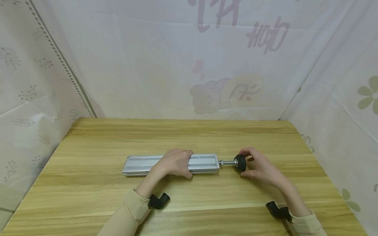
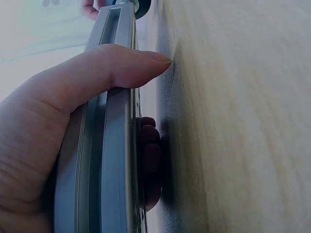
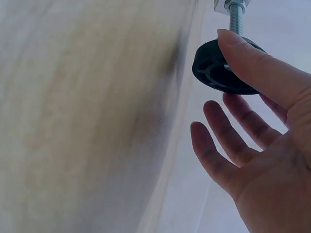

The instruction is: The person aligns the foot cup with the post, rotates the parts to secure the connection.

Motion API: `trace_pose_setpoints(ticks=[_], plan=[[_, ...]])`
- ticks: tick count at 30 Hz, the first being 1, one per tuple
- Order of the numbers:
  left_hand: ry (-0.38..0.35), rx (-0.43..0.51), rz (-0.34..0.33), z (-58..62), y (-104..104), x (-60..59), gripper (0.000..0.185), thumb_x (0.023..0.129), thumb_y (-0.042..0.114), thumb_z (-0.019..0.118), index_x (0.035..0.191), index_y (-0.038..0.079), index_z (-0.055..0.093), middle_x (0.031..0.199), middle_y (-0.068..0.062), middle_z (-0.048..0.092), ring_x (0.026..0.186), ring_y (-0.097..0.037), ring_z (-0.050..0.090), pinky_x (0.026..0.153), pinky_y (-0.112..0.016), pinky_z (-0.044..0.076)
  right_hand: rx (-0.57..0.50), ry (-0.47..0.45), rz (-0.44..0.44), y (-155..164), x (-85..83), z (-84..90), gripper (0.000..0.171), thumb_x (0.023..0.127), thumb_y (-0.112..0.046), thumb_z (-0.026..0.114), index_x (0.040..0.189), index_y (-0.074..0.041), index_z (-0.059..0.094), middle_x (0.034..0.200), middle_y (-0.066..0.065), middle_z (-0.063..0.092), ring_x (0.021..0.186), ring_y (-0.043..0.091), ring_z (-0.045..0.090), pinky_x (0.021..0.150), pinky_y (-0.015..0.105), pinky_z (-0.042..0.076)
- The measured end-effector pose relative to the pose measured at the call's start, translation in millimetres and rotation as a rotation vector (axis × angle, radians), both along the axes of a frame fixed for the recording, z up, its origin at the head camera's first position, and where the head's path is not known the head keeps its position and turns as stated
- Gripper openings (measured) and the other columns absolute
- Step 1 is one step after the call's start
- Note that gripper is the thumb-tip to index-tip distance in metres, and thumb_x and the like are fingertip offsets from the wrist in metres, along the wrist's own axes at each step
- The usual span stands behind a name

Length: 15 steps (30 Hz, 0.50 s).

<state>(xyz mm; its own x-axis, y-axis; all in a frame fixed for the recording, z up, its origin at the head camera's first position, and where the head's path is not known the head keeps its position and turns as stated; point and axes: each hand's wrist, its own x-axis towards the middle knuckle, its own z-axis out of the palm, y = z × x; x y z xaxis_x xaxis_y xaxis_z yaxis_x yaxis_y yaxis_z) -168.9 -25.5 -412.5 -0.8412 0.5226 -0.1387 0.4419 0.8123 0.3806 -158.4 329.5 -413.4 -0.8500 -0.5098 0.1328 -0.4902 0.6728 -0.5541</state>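
Head view: left hand [image 1: 174, 163] clamps aluminium rail [image 1: 141, 165] lying flat on counter [image 1: 189, 134], right hand [image 1: 260, 167] pinches black foot [image 1: 240, 163] on its threaded stud [image 1: 227, 162]; rail could roll if the clamp slackens.

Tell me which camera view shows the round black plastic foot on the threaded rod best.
The right wrist view: the round black plastic foot fills the frame close up, ribbed underside visible, right hand touching its rim. The head view shows it small; the left wrist view catches only a sliver at the top edge.
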Motion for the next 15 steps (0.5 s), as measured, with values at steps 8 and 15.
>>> trace_pose_setpoints(ticks=[8, 15], plan=[[-0.005, -0.003, -0.006, 0.2, 0.2, -0.3, 0.044, 0.064, 0.04, 0.083, 0.095, 0.019, 0.059, 0.081, 0.007, 0.062, 0.071, -0.015, 0.055, 0.064, -0.033, 0.046, 0.015, -0.126, -0.004, 6.3, 3.0, 5.8, 0.058, 0.092, -0.019, 0.076, 0.143, -0.011, 0.051, 0.132, 0.009, 0.065, 0.112, 0.023, 0.065, 0.092, 0.036, 0.056], [-0.003, 0.0, -0.008, 0.6, 0.2, 0.3, 0.043, 0.064, 0.039, 0.083, 0.094, 0.019, 0.058, 0.081, 0.007, 0.062, 0.071, -0.014, 0.055, 0.064, -0.033, 0.046, 0.102, -0.221, -0.007, 7.8, 3.6, 7.6, 0.055, 0.11, -0.038, 0.043, 0.158, -0.011, 0.039, 0.159, 0.011, 0.048, 0.147, 0.031, 0.046, 0.115, 0.055, 0.039]])
